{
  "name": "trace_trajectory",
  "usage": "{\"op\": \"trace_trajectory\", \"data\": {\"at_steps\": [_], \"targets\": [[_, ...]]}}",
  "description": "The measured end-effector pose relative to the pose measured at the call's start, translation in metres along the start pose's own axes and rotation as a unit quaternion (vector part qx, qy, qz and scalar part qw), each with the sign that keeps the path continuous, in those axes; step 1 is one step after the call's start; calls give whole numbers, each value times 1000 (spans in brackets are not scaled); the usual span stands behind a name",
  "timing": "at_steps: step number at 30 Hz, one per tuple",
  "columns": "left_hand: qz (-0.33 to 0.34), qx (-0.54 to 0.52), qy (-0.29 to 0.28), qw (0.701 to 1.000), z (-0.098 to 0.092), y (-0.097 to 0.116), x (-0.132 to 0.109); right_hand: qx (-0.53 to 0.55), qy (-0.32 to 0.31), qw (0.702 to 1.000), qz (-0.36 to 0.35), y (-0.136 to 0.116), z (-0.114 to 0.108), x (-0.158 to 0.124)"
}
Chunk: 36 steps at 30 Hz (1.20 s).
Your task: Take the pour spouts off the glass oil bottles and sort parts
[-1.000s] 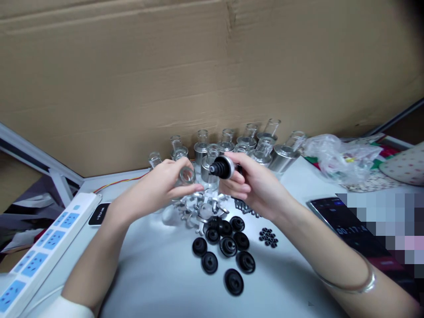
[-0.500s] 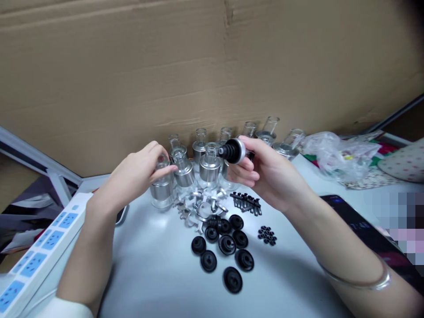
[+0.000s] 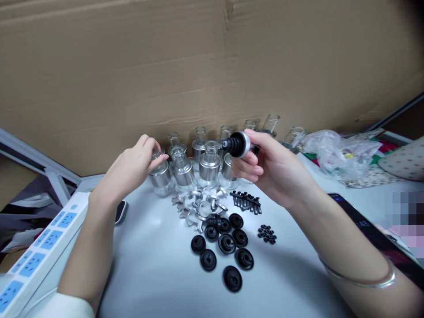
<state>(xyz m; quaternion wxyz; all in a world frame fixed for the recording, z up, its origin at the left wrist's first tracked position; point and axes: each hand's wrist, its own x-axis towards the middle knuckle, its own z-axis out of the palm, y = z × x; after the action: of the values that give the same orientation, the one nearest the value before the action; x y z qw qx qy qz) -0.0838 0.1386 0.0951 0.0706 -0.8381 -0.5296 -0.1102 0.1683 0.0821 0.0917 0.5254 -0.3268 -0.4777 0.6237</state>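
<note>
At the left end of the bottle group, my left hand has its fingers round the neck of a glass bottle with a metal band. My right hand holds up a stopper with a black ribbed body and a silver rim, its tip pointing left. Similar bottles stand between and behind the hands. In front of them lie a heap of silver metal pieces, several round black rubber parts, a cluster of thin black pieces and small black rings.
A white power strip runs along the left edge, with a small dark device beside it. A phone lies under my right forearm. Plastic bags are at the right. A cardboard wall rises behind.
My left hand and its bottle have shifted slightly back and to the left. My right hand has moved a little right with the stopper.
</note>
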Motion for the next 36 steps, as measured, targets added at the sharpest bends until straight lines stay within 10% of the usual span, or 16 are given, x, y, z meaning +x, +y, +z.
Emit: {"op": "trace_trajectory", "data": {"at_steps": [12, 18, 27, 36], "targets": [[5, -63, -10, 998, 13, -11, 10, -11, 1, 1000, 0, -3, 0, 0], [9, -51, 108, 993, 7, -6, 11, -27, 10, 1000, -4, -6, 0, -1], [55, -123, 37, 990, 25, -7, 17, -34, 19, 999, -5, -7, 1, -2], [76, -110, 62, 989, 31, -7, 19, -259, 149, 943, -148, 0, -12, 3]]}}
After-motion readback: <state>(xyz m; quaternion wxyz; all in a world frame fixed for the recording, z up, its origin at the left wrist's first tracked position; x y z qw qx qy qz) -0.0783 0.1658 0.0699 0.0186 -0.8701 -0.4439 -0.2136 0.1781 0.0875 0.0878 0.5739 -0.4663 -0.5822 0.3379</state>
